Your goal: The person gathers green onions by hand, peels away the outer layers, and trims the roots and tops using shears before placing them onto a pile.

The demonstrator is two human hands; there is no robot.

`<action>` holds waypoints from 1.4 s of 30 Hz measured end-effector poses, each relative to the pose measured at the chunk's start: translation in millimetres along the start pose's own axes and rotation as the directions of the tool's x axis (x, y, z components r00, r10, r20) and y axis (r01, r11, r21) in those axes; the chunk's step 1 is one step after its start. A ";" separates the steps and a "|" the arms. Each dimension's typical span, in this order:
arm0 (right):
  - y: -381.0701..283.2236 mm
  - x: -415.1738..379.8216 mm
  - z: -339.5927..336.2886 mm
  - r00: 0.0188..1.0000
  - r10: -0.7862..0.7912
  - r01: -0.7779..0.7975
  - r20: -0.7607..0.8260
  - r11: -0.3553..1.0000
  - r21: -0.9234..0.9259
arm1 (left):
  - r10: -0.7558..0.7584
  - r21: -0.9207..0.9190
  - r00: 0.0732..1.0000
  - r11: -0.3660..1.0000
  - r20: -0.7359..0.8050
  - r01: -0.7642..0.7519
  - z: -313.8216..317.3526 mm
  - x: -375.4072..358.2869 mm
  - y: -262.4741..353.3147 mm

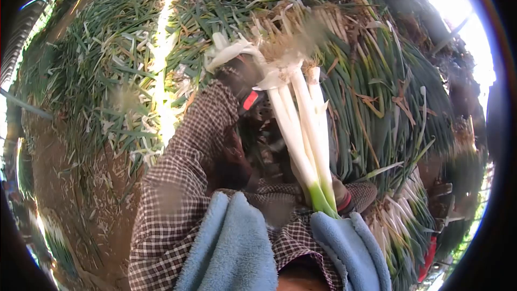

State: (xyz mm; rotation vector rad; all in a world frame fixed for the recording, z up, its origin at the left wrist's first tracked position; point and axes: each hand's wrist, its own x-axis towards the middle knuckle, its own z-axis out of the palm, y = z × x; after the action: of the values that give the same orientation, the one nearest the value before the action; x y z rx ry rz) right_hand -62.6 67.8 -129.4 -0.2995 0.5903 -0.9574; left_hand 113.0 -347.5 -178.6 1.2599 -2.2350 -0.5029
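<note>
In the head view, your onions [319, 124] are raised in front of your chest, a bunch of several white stalks with their roots [280, 48] pointing away from you and their green ends toward you. The bunch slants a little, the root end lying further left than the green end.

Your right hand [340, 190] is closed round the bunch where the white turns green, just beyond your towel [353, 242]; most of its fingers are hidden behind the stalks. A red band shows at that wrist.

Your left hand [241, 74] is up by the root end, close beside the white bases. It is dark and partly covered, so you cannot tell from here how far it is open or whether it grips anything. A bent white peel [231, 53] lies across its far side, reaching toward the roots. A red patch [250, 100] sits at that wrist, at the end of your checked sleeve [186, 134].

On the ground [99, 188], loose leaves [116, 54] spread over the far left part, crossed by a bright strip of light, with bare brown soil toward the near left corner. A large pile [371, 91] covers the right side, and a smaller pile [401, 215] lies by the near right corner.
</note>
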 end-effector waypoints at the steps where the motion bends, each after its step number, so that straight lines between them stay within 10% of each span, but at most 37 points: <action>1: 0.4 -1.4 -0.6 1.000 0.004 -0.004 -0.003 1.000 0.010 | 0.045 0.071 0.998 0.996 0.038 -0.047 -8.5 9.3 -4.5; 9: 2.4 -11.9 -6.6 1.000 -0.008 0.008 0.000 0.997 0.082 | 0.084 0.388 0.949 0.899 0.305 -0.204 -205.3 120.3 -108.3; 13: -1.5 -3.8 -7.6 0.999 -0.055 0.055 -0.003 0.992 0.114 | 0.511 -0.288 0.447 0.831 0.734 -0.476 -256.3 90.6 -102.9; 14: 1.6 -3.3 -7.1 0.998 -0.064 0.064 0.002 0.990 0.122 | 0.451 -0.011 0.366 0.641 0.814 -0.767 -231.4 93.7 -131.0; 17: 2.7 1.2 -6.4 0.996 -0.087 0.083 0.020 0.987 0.138 | 0.071 -0.013 0.841 0.997 0.537 -0.076 -142.0 7.8 -9.0; 18: 3.4 3.4 -5.9 0.995 -0.094 0.090 0.024 0.986 0.143 | 0.171 -0.151 0.877 0.982 0.449 -0.114 -120.6 -17.3 36.1; 20: 3.1 9.9 -6.6 0.995 -0.101 0.096 0.025 0.984 0.153 | 0.477 -0.264 0.868 0.863 0.139 -0.432 -100.7 -47.9 96.5; 23: 7.5 12.5 -7.5 0.992 -0.129 0.126 0.010 0.981 0.150 | 0.647 0.012 0.753 0.758 0.120 -0.652 -60.6 -58.1 106.8; 28: 24.9 2.1 -10.9 0.984 -0.161 0.169 -0.081 0.980 0.107 | 0.460 0.234 0.799 0.789 0.386 -0.568 -69.1 -10.9 110.5; 30: 26.1 -2.2 -11.2 0.987 -0.156 0.158 -0.029 0.982 0.105 | 0.639 0.245 0.766 0.733 0.071 -0.635 -42.5 70.3 7.1; 31: 24.1 -2.6 -14.7 0.986 -0.164 0.164 -0.009 0.982 0.098 | 0.462 0.307 0.887 0.841 0.024 -0.446 -78.3 93.7 -17.5; 32: 24.1 -6.7 -15.7 0.985 -0.174 0.173 0.001 0.981 0.090 | 0.476 0.660 0.877 0.638 0.066 -0.397 -101.2 144.5 -111.2; 33: 24.7 -11.2 -17.0 0.983 -0.185 0.183 0.006 0.979 0.090 | 0.003 0.649 0.997 0.759 0.078 -0.053 -117.2 143.5 -96.1; 34: 23.9 -15.4 -19.1 0.982 -0.190 0.189 0.004 0.978 0.087 | -0.475 0.644 0.874 0.701 0.099 0.307 -147.6 122.8 -52.4; 36: 27.6 -19.1 -20.5 0.978 -0.209 0.208 -0.003 0.974 0.088 | -0.476 0.821 0.816 0.570 0.328 0.002 -167.0 54.9 51.6; 38: 28.7 -19.2 -23.4 0.976 -0.220 0.219 -0.005 0.972 0.087 | 0.030 0.273 0.856 0.942 0.516 -0.197 -136.1 22.6 53.1; 40: 31.2 -20.8 -25.3 0.972 -0.236 0.235 -0.001 0.968 0.091 | 0.318 0.127 0.786 0.887 0.530 -0.444 -102.9 -17.5 83.2; 42: 34.9 -20.9 -29.0 0.967 -0.253 0.252 -0.004 0.963 0.097 | 0.170 -0.019 0.850 0.982 0.499 -0.185 -66.1 -41.1 105.4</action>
State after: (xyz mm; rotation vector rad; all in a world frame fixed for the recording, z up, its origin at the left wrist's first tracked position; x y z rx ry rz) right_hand -65.3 105.0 -162.7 -0.2967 0.5031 -1.2267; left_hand 99.8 -263.8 -78.8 0.9979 -2.7647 -0.7991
